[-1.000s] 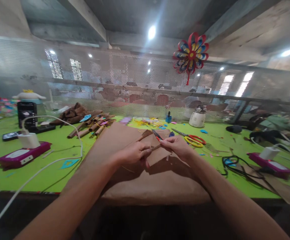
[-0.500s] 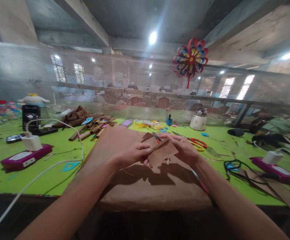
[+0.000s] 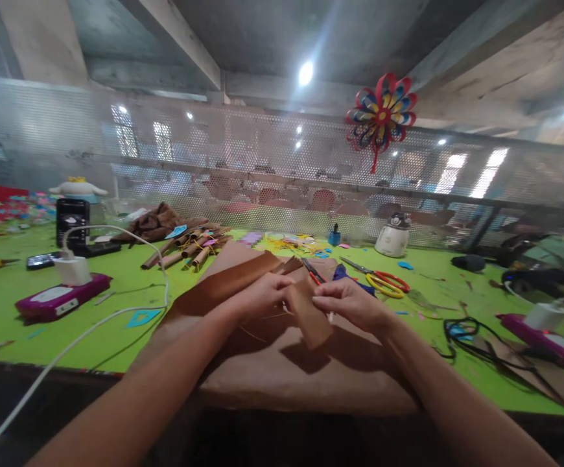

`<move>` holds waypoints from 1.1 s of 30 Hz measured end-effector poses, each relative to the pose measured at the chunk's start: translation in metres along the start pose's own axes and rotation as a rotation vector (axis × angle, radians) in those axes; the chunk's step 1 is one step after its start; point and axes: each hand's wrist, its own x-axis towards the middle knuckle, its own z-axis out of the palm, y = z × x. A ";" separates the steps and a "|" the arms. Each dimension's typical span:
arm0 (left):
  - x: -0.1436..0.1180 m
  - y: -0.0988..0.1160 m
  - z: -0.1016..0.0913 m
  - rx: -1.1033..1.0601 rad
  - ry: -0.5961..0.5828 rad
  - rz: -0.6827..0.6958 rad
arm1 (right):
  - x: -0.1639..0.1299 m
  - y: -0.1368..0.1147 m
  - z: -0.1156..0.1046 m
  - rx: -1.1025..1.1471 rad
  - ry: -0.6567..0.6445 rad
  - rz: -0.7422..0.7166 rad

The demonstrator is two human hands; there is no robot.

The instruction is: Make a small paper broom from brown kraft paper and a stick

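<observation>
- Two hands are busy in front of you: your left hand [image 3: 267,297] appears to pinch the small brown piece [image 3: 310,318] by its left side, and your right hand [image 3: 352,301] grips its right edge between thumb and finger.
- That piece is over the large brown sheet [image 3: 292,383], which reaches the front edge of your green table [image 3: 92,350].
- Your piece seems partway: separate from the sheet and bent, its lower end hanging free. What it lacks, you cannot tell.
- Several brown tubes [image 3: 197,250] already lie rolled toward the table's far edge, left of middle.
- Your scissors [image 3: 389,283] lie unused, right of the sheet.
</observation>
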 end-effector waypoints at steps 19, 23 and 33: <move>-0.003 -0.005 -0.003 0.535 -0.085 0.021 | 0.001 -0.001 0.019 -0.578 -0.034 0.033; -0.001 -0.006 -0.004 0.549 -0.136 -0.030 | 0.002 0.008 0.015 -0.638 -0.078 -0.025; 0.002 -0.006 0.006 0.618 -0.168 0.045 | 0.001 0.003 0.014 -0.766 -0.126 -0.021</move>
